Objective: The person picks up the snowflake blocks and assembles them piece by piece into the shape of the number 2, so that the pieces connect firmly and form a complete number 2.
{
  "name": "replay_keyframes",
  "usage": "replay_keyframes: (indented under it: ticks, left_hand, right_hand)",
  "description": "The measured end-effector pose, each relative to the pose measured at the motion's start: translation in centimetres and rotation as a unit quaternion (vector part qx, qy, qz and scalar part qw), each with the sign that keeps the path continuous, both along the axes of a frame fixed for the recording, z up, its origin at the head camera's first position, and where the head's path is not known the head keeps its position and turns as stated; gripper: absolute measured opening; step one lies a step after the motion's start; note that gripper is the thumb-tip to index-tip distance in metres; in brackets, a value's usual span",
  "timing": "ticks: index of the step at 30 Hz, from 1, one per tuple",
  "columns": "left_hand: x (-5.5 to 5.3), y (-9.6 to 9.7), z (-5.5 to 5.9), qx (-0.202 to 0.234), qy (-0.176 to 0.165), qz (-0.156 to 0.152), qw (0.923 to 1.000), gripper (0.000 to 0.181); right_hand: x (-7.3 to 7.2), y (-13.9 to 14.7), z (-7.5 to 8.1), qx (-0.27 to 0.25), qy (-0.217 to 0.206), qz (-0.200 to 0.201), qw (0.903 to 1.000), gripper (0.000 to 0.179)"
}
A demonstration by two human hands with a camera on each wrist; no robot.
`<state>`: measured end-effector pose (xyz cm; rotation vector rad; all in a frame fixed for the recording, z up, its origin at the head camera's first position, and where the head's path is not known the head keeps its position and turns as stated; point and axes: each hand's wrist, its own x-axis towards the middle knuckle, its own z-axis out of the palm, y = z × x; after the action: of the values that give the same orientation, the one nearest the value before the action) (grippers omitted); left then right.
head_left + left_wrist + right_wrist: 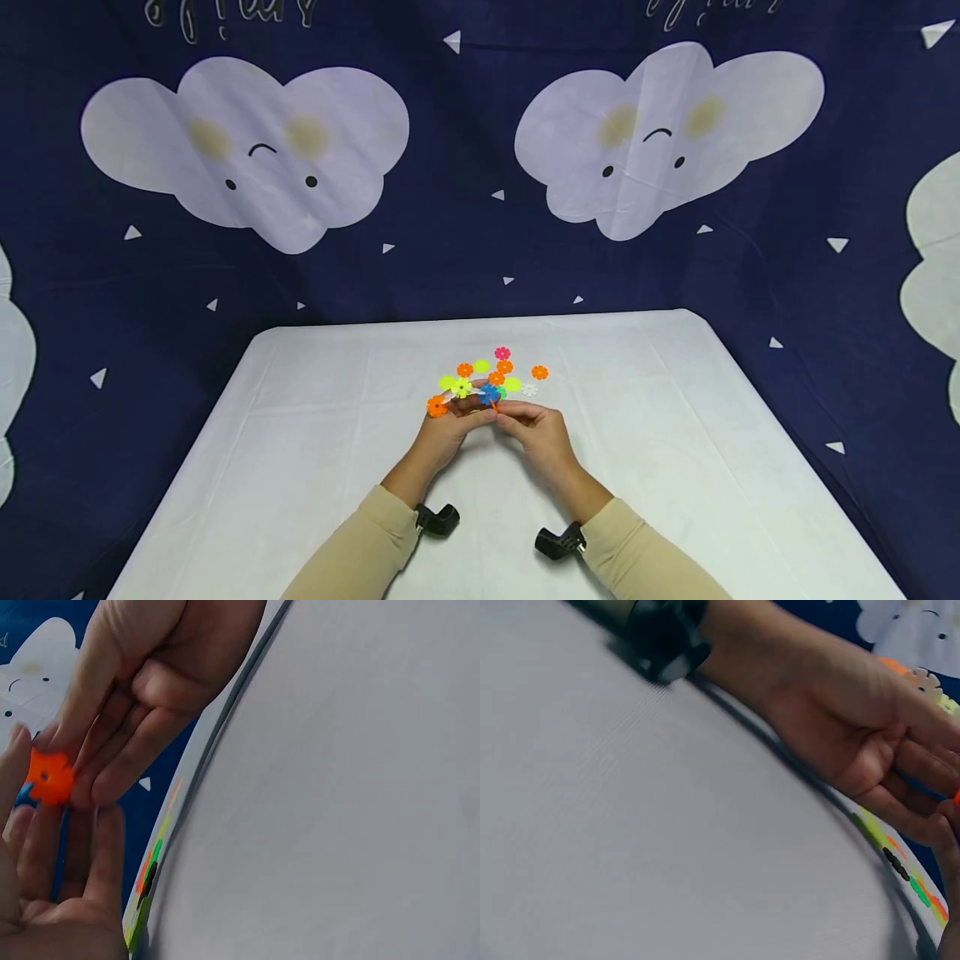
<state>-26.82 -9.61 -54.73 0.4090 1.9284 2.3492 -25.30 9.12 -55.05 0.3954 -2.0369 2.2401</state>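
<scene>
Both hands meet over the white table in the head view, fingertips together. My left hand (444, 435) holds a short chain of joined flower-shaped plastic discs. Along it are an orange disc (437, 406), a yellow disc (461, 387) and a blue disc (489, 393), with white pieces partly hidden between them. Between thumb and finger, my right hand (542, 432) pinches another orange disc (51, 778) against the blue one. That disc is seen edge-on in the head view. Whether its slot sits in the blue disc cannot be told.
Loose flower discs lie on the white table (300, 467) just beyond the hands: a pink disc (502, 353), a white disc (529, 389), a green disc (502, 393) and several orange and yellow ones. A dark blue cloth (465, 275) with clouds hangs behind the table.
</scene>
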Motion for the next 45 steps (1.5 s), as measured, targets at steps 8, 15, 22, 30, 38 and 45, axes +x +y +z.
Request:
replay_keyframes:
  ticks: [8, 15, 22, 30, 38, 45]
  left_hand:
    - [0.0, 0.0, 0.2, -0.025, -0.074, 0.041, 0.9961, 0.02]
    - [-0.6, -0.2, 0.4, -0.008, -0.108, 0.141, 0.984, 0.029]
    - [-1.0, 0.1, 0.4, 0.043, -0.1, 0.165, 0.9803, 0.038]
    - [-1.1, 0.1, 0.2, 0.113, -0.066, 0.141, 0.9814, 0.026]
    - [-0.9, -0.1, 0.3, 0.127, -0.088, 0.159, 0.9751, 0.023]
    - [-1.1, -0.3, 0.4, 0.137, -0.1, 0.168, 0.9711, 0.011]
  right_hand:
    - [0.2, -0.7, 0.0, 0.03, 0.077, -0.002, 0.9966, 0.018]
    - [-0.3, -0.6, -0.1, 0.128, 0.106, -0.052, 0.9847, 0.019]
    - [-1.4, -1.2, -0.6, 0.272, 0.19, -0.048, 0.9421, 0.028]
    - [-3.1, -2.7, -1.0, 0.362, 0.265, -0.017, 0.8938, 0.024]
    - [-2.9, -3.0, -1.0, 0.334, 0.235, 0.002, 0.9129, 0.025]
    - [-1.5, -2.6, -0.7, 0.178, 0.155, -0.001, 0.9719, 0.023]
